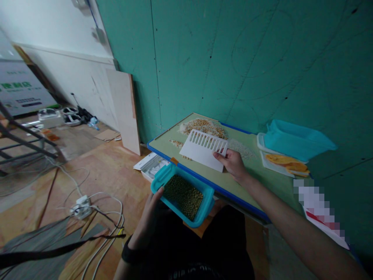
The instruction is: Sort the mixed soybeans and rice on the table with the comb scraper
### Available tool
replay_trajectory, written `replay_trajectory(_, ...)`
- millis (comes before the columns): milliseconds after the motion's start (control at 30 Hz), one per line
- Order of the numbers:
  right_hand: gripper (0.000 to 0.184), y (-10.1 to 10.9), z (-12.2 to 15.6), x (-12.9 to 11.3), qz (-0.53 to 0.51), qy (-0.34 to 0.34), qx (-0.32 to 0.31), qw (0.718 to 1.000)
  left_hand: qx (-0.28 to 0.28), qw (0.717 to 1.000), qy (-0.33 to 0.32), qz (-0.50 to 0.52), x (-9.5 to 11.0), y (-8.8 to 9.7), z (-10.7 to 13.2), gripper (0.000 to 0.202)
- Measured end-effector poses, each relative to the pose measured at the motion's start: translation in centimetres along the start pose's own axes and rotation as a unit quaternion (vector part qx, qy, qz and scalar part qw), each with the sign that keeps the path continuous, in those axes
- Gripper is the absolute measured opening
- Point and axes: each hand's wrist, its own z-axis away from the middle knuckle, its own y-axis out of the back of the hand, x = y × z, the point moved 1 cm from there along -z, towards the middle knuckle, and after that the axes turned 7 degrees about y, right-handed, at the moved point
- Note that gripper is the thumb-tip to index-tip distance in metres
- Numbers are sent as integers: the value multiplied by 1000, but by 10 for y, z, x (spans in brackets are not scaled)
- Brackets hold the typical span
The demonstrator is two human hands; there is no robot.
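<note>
My left hand (154, 200) grips the left end of a turquoise plastic tub (207, 200), held at the table's front edge above my lap. Small green beans (183, 196) cover the tub's bottom. In my right hand (233, 162) is a white slotted scraper (201, 155), thumb on top, its slots pointing toward the wall. Beyond the scraper lies a heap of tan beans or grains (202, 126) mixed with something white. A small scatter of the tan grains (176, 143) sits to its left, and pale grains (240, 147) spread to its right.
A larger turquoise bin (300, 138) and yellow gloves (287, 162) rest on white trays at the table's right. The green table (247, 186) has a blue edge and stands against a green wall. Cables and a power strip (81, 208) lie on the floor at left.
</note>
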Motion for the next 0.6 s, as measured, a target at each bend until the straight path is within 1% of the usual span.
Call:
replay_trajectory(133, 59, -2, 1, -3, -9, -6, -7, 1000, -19, 1000, 3, -7, 2, -4, -2, 47)
replay_trajectory(300, 57, -1, 3, -5, 0, 6, -18, 1000, -11, 1000, -13, -8, 1, -7, -7, 49)
replay_trajectory(467, 55, -1, 7, -6, -3, 7, -29, 1000, -4, 1000, -15, -3, -3, -5, -3, 54)
replay_trajectory(600, 52, -2, 12, -9, -3, 3, -44, 999, -11, 1000, -2, -9, 2, -8, 0, 57)
